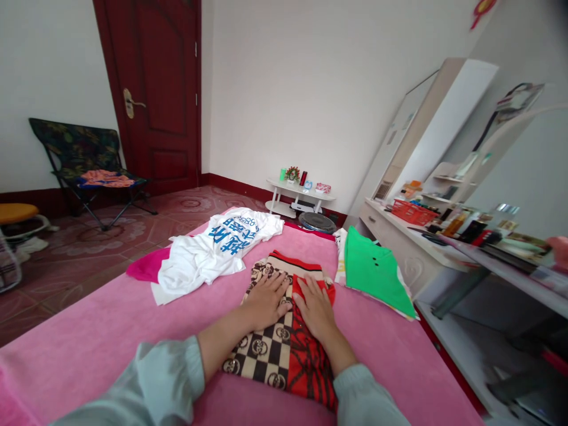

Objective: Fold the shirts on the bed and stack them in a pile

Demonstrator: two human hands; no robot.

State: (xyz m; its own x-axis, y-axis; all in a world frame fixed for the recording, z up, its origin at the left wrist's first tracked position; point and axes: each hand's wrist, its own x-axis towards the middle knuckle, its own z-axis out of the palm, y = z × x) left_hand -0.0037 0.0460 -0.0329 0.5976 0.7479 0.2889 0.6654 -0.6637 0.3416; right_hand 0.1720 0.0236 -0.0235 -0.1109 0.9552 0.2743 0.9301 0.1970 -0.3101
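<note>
A folded garment (275, 349), checkered brown and cream on one half and red on the other, lies on the pink bed cover (110, 331) in front of me. My left hand (266, 299) rests flat on its checkered half, fingers spread. My right hand (316, 306) lies flat on the red half, right beside the left, fingers stretched out. Neither hand holds anything.
A crumpled white T-shirt (217, 248) with blue print lies to the left on the bed, a green garment (377, 269) to the right. A white dresser (412, 236) with clutter stands right; a folding chair (84, 160), door (155, 89) and low white table (302, 195) beyond.
</note>
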